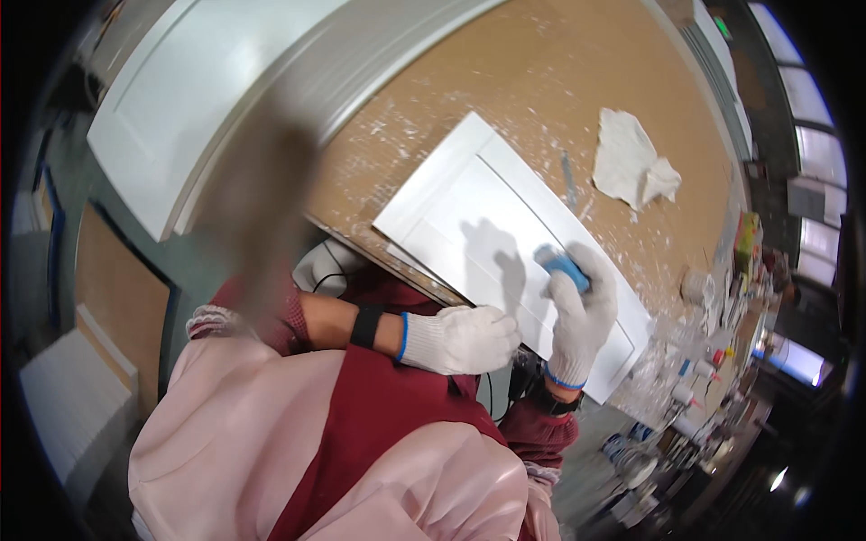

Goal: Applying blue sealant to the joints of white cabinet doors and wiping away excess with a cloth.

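Note:
A white panel (456,207) with a recessed centre, like a cabinet door, lies at a slant on the brown worktable, partly past its near edge. My right hand (585,316), in a white knitted glove with a blue cuff, grips a small blue block (564,269) over the panel's right part. Whether the block touches the surface I cannot tell. My left hand (465,341), gloved the same way, is curled closed beside the panel's near edge. Its fingertips and anything inside them are hidden. Shadows of the hands fall across the panel.
A crumpled off-white cloth (622,158) lies on the paint-flecked table (541,72). A large white panel (198,90) stands at the far left, with a blurred brown shape (262,189) before it. Bottles, tubs and clear plastic (663,374) crowd the right side.

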